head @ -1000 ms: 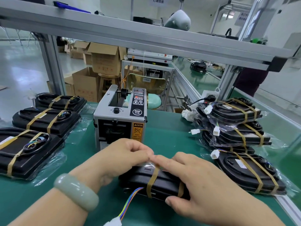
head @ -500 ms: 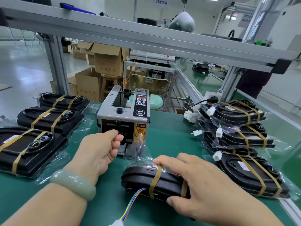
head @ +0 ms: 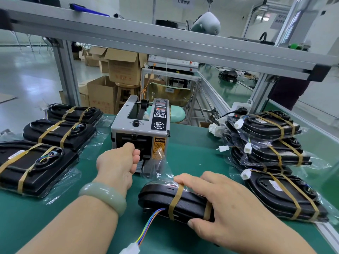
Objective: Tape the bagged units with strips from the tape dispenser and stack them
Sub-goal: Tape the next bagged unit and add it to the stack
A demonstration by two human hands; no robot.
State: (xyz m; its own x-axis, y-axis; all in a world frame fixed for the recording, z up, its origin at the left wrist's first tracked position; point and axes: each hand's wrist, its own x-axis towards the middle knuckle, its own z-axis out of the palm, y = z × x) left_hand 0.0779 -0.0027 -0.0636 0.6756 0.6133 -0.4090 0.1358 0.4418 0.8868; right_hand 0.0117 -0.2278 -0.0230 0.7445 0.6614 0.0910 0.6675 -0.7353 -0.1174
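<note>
Left hand (head: 117, 162): a second ago meeting the right hand over the bagged unit (head: 161, 197), now reaching forward to the front outlet of the tape dispenser (head: 141, 129). Its fingers are curling inward with the tips hidden against the slot, so whether they are pinching a strip cannot be told. Right hand (head: 220, 204): staying on the unit and gripping its right end, fingers lying close together over the top and thumb pressing the near edge. The unit is lying on the green table (head: 192, 156) just in front of the dispenser, wearing two tan tape bands (head: 176, 200), with coloured wires (head: 146, 230) trailing toward the viewer. Three taped units (head: 58, 132) are lying in a row at the left. A stack of taped units (head: 269, 125) is sitting at the right, with one more (head: 282, 197) lying near it.
</note>
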